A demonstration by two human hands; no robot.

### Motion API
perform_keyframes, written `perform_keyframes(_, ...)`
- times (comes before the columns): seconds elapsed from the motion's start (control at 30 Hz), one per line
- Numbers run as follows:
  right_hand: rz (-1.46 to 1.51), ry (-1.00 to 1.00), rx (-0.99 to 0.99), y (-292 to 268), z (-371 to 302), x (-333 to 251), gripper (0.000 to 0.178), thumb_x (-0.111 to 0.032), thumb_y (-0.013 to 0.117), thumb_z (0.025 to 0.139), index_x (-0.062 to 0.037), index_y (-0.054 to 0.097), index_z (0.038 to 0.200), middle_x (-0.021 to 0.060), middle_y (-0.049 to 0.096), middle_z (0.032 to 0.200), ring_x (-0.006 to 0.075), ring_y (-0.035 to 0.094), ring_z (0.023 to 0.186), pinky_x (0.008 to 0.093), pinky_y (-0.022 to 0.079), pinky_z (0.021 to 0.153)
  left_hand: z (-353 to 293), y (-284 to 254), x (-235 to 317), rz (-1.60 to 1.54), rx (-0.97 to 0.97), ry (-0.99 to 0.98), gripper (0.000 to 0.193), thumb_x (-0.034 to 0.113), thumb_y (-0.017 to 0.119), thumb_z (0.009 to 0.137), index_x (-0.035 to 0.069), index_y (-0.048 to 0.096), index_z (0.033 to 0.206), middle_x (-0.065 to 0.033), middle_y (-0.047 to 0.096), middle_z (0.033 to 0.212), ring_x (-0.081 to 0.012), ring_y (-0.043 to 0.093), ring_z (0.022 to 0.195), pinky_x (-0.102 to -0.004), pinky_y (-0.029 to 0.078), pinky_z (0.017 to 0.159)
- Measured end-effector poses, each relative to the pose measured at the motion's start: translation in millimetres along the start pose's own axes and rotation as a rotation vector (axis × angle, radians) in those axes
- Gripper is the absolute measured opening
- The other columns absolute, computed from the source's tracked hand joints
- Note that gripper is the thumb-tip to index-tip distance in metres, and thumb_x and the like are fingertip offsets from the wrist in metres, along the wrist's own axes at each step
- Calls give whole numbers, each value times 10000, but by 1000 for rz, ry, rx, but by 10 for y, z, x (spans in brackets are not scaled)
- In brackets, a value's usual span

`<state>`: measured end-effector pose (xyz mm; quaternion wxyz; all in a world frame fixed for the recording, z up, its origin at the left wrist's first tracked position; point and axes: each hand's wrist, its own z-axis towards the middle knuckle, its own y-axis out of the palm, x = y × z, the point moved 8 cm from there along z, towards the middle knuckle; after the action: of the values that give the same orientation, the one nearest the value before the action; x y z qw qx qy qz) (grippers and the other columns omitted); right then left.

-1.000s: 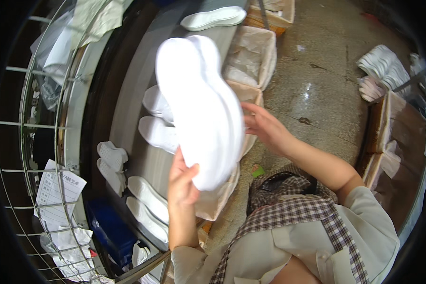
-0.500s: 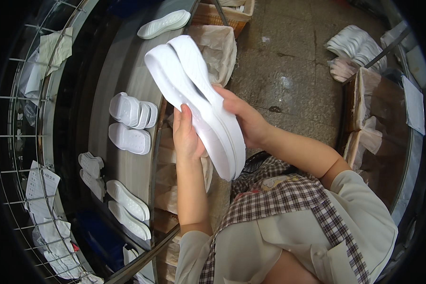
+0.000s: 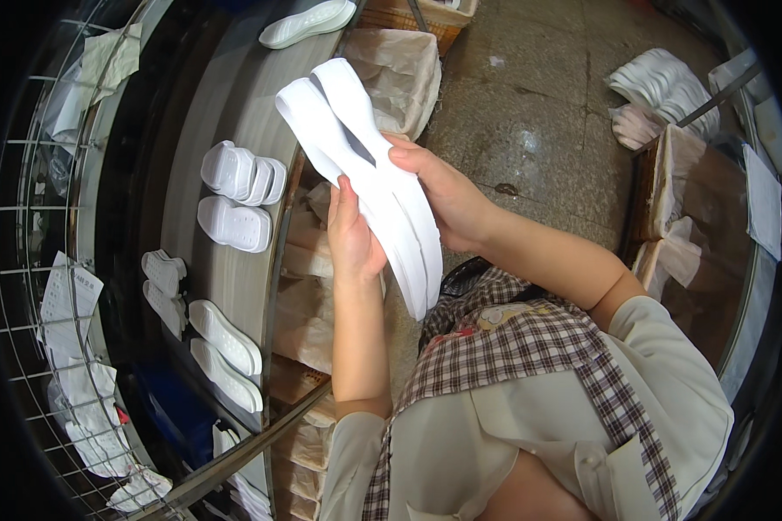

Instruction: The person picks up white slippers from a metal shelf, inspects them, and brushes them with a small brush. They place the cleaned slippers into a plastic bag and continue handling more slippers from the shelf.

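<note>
Two white shoe soles point(image 3: 369, 178) lie side by side against each other between my hands, in front of my body. My left hand point(image 3: 354, 233) grips them at the near left side, its thumb pointing up along the edge. From the right, my right hand point(image 3: 439, 187) closes round their middle, thumb on the edge of the right sole. A narrow gap shows between the two soles near their far ends. To the left, more white soles point(image 3: 235, 224) rest on a grey conveyor belt point(image 3: 235, 282), some of them stacked in small groups.
Lined baskets point(image 3: 426, 82) stand beyond the belt's right edge. At the right is another lined crate point(image 3: 669, 187), with a pile of white soles point(image 3: 660, 91) on the floor past it. A wire rack point(image 3: 35, 208) with hanging papers runs along the far left.
The held soles have turned slightly, so their side edges show more. On the belt, the soles sit a little higher in the view. Both hands keep their hold.
</note>
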<state>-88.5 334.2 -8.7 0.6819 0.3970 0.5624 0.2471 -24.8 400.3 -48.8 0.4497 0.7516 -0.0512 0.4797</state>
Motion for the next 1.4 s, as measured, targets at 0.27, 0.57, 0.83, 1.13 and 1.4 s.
perform_keyframes(0.27, -2, -13, -80, 112, -169, -83, 559, -246, 417, 858, 17, 368, 1348, 119, 537, 1194, 166, 526, 1078, 292, 413, 932, -111, 83, 84, 172, -25, 178, 517, 348, 427, 967, 88, 265, 1383, -119, 462, 1268, -252, 522, 1113, -400, 470, 927)
perform_keyframes(0.57, -279, -90, -133, -63, -238, 1, 653, -290, 438, 832, 49, 318, 1377, 134, 341, 1341, 222, 325, 1275, 345, 247, 1066, -146, -13, 99, 224, -45, 207, 491, 242, 494, 953, 85, 281, 1367, -87, 456, 1285, -218, 495, 1150, -369, 439, 957)
perform_keyframes(0.83, -448, -187, -185, -62, -289, -11, 680, -306, 466, 831, 45, 304, 1390, 121, 294, 1381, 228, 266, 1312, 342, 197, 1091, -127, -66, 63, 170, -133, 167, 435, 162, 495, 951, 74, 324, 1341, -93, 472, 1277, -219, 493, 1156, -371, 433, 964)
perform_keyframes(1.13, -432, -59, -182, -228, -247, 60, 672, -78, 476, 683, 5, 406, 1346, 89, 332, 1398, 203, 358, 1265, 332, 335, 1016, -159, -113, 162, 199, -63, 188, 439, 49, 555, 894, 48, 390, 1301, -89, 502, 1254, -207, 511, 1135, -350, 429, 949)
perform_keyframes(1.4, -359, -35, -201, -339, -301, 39, 702, 19, 476, 650, -8, 411, 1348, 76, 421, 1362, 184, 436, 1207, 327, 363, 999, -132, -188, 186, 484, -113, 239, 475, 69, 552, 896, 16, 363, 1329, -99, 485, 1282, -208, 475, 1177, -356, 387, 978)
